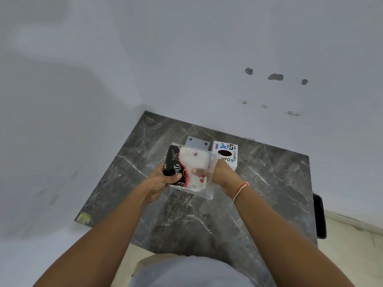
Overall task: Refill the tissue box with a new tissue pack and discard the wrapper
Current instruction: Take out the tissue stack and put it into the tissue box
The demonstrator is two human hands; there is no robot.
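I hold a tissue pack (193,164) above the dark marble table (207,214). Its plastic wrapper is black and red at the left end and clear over the white tissues. My left hand (160,181) grips the black end. My right hand (222,176) is at the open clear end of the wrapper (209,191), fingers reaching inside against the tissues. Behind my right hand stands the white tissue box (227,151) with coloured prints and a dark oval slot on top.
A grey flat plate with two holes (198,142) lies behind the pack, beside the box. White walls close the table's left and far sides. A black object (320,216) hangs off the table's right edge. Pale floor lies to the right.
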